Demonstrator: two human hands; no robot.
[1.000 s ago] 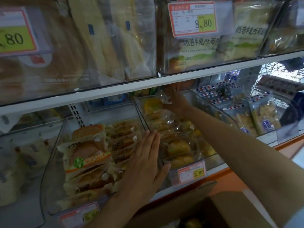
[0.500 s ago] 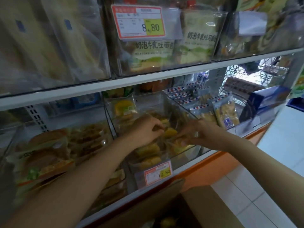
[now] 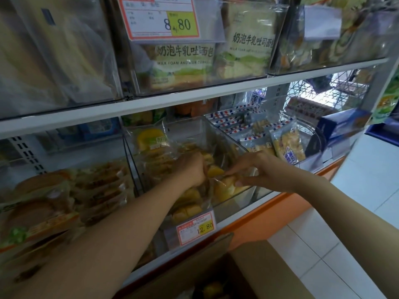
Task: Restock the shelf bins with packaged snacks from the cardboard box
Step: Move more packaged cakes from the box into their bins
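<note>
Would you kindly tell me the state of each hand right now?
Left hand: grips the bagged snacks in the middle bin.
Right hand: pinches a yellow snack packet.

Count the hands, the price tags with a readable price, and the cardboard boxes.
Hands: 2, left hand and right hand, which pinches a pack
Tags: 2, 8.80 tag and 12.80 tag
Boxes: 1, box
Total: 5

Two hands, the left hand point(image 3: 190, 169) and right hand point(image 3: 259, 169), grip one snack packet point(image 3: 226, 184). Above the grip: two toast bags point(image 3: 183, 61), one 8.80 price tag point(image 3: 162, 18). Below it: one 12.80 price tag point(image 3: 196, 227), one cardboard box point(image 3: 248, 266). Level with it: three clear bins point(image 3: 218, 134).
</note>
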